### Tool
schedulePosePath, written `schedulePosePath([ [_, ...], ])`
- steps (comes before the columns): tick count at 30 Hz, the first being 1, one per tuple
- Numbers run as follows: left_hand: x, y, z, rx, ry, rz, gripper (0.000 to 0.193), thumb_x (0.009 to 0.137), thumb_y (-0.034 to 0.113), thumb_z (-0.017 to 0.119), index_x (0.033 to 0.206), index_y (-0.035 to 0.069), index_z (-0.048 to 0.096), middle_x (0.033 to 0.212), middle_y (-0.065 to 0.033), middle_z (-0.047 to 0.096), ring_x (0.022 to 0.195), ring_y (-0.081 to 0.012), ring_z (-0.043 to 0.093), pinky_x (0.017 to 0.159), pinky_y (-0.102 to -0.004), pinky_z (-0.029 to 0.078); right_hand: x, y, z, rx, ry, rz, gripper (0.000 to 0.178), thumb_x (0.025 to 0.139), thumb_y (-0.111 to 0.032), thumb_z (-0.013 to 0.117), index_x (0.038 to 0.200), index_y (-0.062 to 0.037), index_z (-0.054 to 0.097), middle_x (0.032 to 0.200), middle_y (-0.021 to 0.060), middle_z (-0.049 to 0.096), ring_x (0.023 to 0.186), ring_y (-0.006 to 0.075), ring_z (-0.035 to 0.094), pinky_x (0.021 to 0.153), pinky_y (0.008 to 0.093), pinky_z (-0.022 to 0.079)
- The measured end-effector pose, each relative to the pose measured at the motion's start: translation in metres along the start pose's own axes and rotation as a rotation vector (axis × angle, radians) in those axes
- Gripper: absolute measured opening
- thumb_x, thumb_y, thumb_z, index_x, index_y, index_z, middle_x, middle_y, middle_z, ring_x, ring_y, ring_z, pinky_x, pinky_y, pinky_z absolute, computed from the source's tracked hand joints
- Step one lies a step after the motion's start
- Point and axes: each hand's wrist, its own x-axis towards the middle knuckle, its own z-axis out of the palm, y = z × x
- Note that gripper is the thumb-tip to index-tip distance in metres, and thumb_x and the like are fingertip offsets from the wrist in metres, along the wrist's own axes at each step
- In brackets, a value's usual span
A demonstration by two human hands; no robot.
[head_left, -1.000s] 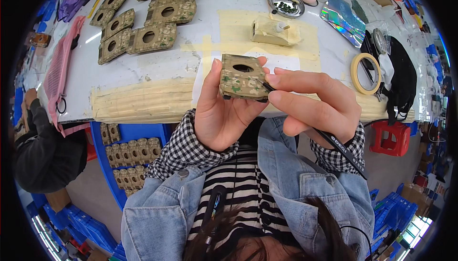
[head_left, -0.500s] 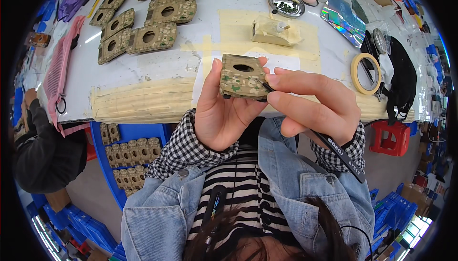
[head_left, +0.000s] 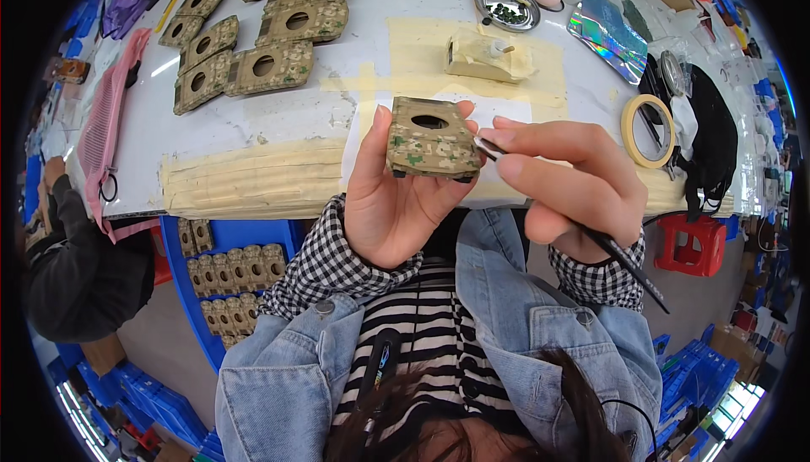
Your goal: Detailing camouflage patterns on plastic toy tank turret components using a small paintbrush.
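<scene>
My left hand (head_left: 392, 200) is closed around the edges of a camouflage-painted toy tank hull (head_left: 433, 145). The hull is tilted, with its oval-looking hole facing up. At the hull's right edge, my right hand (head_left: 582, 175) pinches a pair of black tweezers (head_left: 620, 255), whose long end slants back past the wrist. The tweezers' tip is close to the hull's right side; whether it touches, or holds a small part, I cannot make out. More camouflage hulls (head_left: 270, 65) lie in rows on the table at the far left.
A yellowish block (head_left: 485, 55) sits beyond my hands. Near it are a round metal dish (head_left: 531, 15) of small dark green parts and a tape roll (head_left: 633, 145). A blue tray (head_left: 187, 293) of hulls is below the table edge. Another person's dark sleeve (head_left: 67, 217) shows at left.
My right hand has drawn back slightly to the right and turned the tweezers, so their narrow side now shows. The hull has tipped a little in my left hand.
</scene>
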Motion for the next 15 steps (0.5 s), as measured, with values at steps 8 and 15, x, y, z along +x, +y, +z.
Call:
schedulePosePath([
  [8, -0.007, 0.009, -0.007, -0.073, -0.205, -0.02, 0.07, 0.096, 0.048, 0.032, 0.142, -0.001, 0.013, 0.13, -0.0216, 0.043, 0.117, -0.0366, 0.049, 0.095, -0.0425, 0.049, -0.027, 0.02, -0.016, -0.151, 0.358, 0.147, 0.025, 0.095, -0.02, 0.046, 0.095, 0.0017, 0.058, 0.09, 0.0164, 0.06, 0.08, 0.0228, 0.061, 0.072, 0.0322, 0.05],
  [15, -0.04, 0.064, -0.013, 0.405, -0.235, 0.338, 0.089, 0.089, 0.032, 0.06, 0.146, 0.01, -0.004, 0.137, -0.021, 0.031, 0.127, -0.0337, 0.038, 0.107, -0.0455, 0.034, -0.072, 0.023, -0.05, -0.357, 0.241, 0.759, 0.017, 0.092, -0.003, 0.05, 0.108, -0.0001, 0.054, 0.075, 0.0054, 0.049, 0.064, 0.0122, 0.046, 0.057, 0.0256, 0.037],
])
